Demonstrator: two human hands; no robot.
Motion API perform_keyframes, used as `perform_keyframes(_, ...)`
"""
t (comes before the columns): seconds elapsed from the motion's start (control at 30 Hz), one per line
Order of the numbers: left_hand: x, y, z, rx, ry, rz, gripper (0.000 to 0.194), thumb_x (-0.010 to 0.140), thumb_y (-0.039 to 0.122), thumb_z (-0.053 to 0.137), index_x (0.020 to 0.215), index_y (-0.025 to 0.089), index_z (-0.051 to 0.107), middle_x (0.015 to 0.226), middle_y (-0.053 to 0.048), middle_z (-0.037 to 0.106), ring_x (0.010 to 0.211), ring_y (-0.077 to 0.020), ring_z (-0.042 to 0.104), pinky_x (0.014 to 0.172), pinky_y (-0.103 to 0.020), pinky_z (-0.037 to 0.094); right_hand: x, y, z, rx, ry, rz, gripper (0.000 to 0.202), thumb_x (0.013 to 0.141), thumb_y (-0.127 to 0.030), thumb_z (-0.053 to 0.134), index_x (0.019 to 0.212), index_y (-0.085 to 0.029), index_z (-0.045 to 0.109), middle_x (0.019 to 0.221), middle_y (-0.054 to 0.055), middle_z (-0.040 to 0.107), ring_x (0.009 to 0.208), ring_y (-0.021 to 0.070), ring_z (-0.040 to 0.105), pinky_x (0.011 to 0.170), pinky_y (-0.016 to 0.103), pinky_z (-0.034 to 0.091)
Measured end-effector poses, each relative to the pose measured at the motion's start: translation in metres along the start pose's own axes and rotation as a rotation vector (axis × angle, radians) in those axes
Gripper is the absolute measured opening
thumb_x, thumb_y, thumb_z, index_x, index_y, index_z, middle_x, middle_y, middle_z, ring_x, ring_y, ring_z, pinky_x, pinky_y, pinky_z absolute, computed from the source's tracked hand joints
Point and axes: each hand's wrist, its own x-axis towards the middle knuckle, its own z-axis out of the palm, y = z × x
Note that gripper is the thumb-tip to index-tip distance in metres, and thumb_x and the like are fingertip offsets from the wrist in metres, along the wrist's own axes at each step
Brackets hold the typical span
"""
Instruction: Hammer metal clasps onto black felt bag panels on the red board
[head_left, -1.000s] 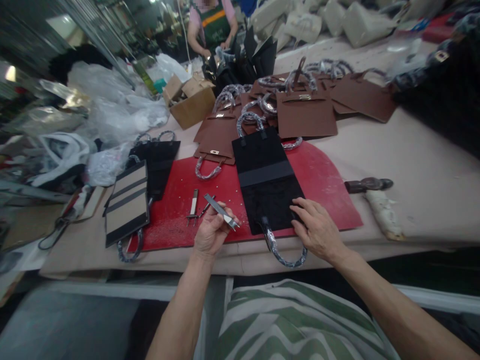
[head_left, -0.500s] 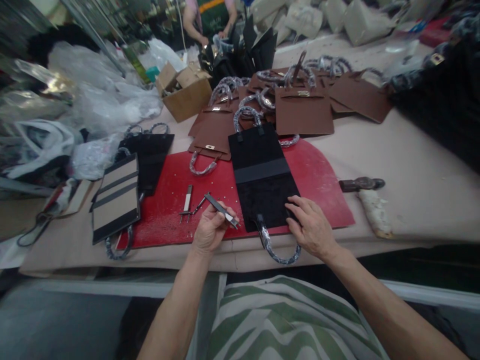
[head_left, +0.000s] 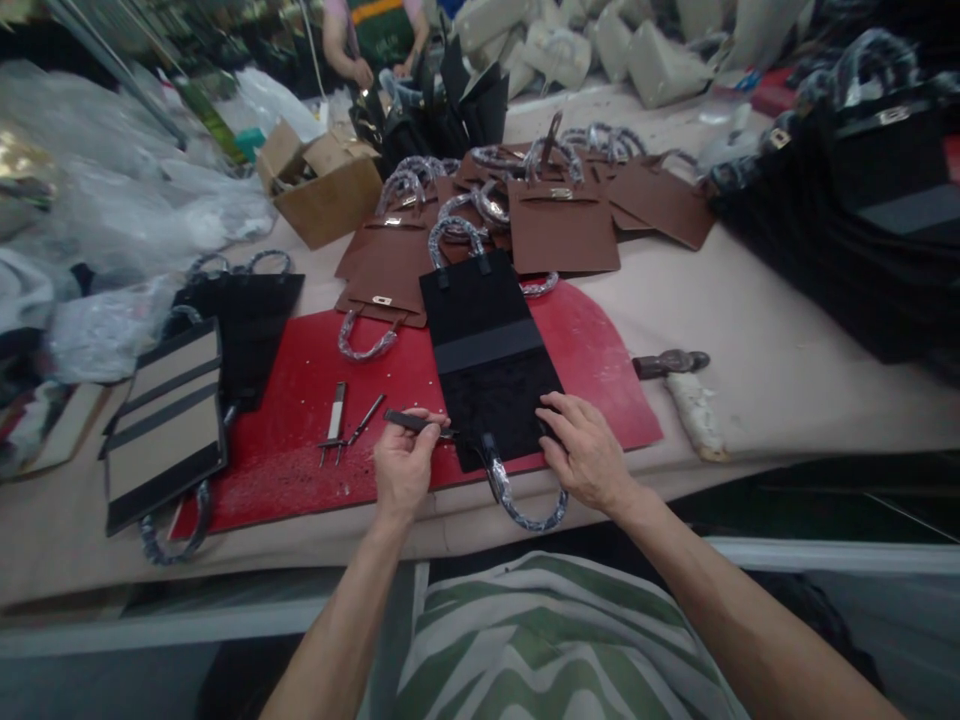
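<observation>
A black bag panel (head_left: 510, 400) with plastic-wrapped handles lies on the red board (head_left: 600, 370). In my left hand (head_left: 405, 465) is a slim dark metal punch (head_left: 411, 421), held between thumb and fingers. Its tip reaches the panel's lower left, close to the base of the near handle (head_left: 517, 500); whether it touches cannot be made out. My right hand (head_left: 589, 450) rests on the panel's lower right edge, fingers apart. A two-pronged punch (head_left: 335, 420) and a thin dark tool (head_left: 367, 418) lie on the board left of my left hand.
A hammer (head_left: 690, 400) with a wrapped handle lies to the right. Brown bag panels (head_left: 566, 230) are piled beyond the board. Black and beige panels (head_left: 165, 425) lie left, black bags (head_left: 840, 230) right. A cardboard box (head_left: 330, 200) stands behind; a co-worker (head_left: 379, 40) is across the table.
My left hand has turned the punch and brought its tip over to the black panel's lower left. My right hand stays on the panel's edge. The view has shifted to the right.
</observation>
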Motion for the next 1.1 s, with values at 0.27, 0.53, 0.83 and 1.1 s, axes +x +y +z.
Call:
perform_keyframes(0.27,-0.001,-0.001,-0.015,0.268,-0.146,0.192,0.02,0.088,0.03,0.069,0.102,0.018,0.062,0.097,-0.006,0.075,0.089,-0.0186,0.075,0.085,-0.033,0.061,0.0,-0.002,-0.001,0.006,-0.013,0.012,0.034,0.092,-0.022,0.052,0.124,-0.014,0.063,0.137,0.016,0.058,0.128,0.031,0.051,0.111,0.052,0.042)
perform_keyframes(0.53,-0.003,0.006,0.006,0.268,-0.206,0.24,0.015,0.091,0.029,0.066,0.1,0.017,0.065,0.098,-0.006,0.076,0.088,-0.0192,0.075,0.08,-0.031,0.063,0.0,-0.006,0.001,-0.038,-0.006,0.025,0.034,0.092,-0.021,0.052,0.122,-0.01,0.063,0.136,0.017,0.058,0.128,0.0311,0.05,0.113,0.05,0.039)
perform_keyframes(0.83,-0.003,-0.002,0.036,0.358,-0.287,0.371,0.012,0.089,0.024,0.067,0.099,0.018,0.067,0.097,-0.005,0.077,0.091,-0.0181,0.075,0.082,-0.031,0.062,0.001,-0.005,0.0,-0.035,-0.025,0.037,0.035,0.091,-0.022,0.053,0.124,-0.012,0.062,0.137,0.016,0.057,0.128,0.031,0.05,0.113,0.051,0.039)
perform_keyframes(1.1,-0.008,-0.008,0.038,0.451,-0.247,0.563,0.013,0.09,0.025,0.068,0.101,0.018,0.066,0.096,-0.005,0.078,0.09,-0.0179,0.075,0.082,-0.031,0.062,0.001,-0.006,-0.001,-0.041,-0.04,0.051,0.037,0.091,-0.023,0.053,0.124,-0.01,0.063,0.138,0.016,0.057,0.127,0.0314,0.049,0.112,0.05,0.038)
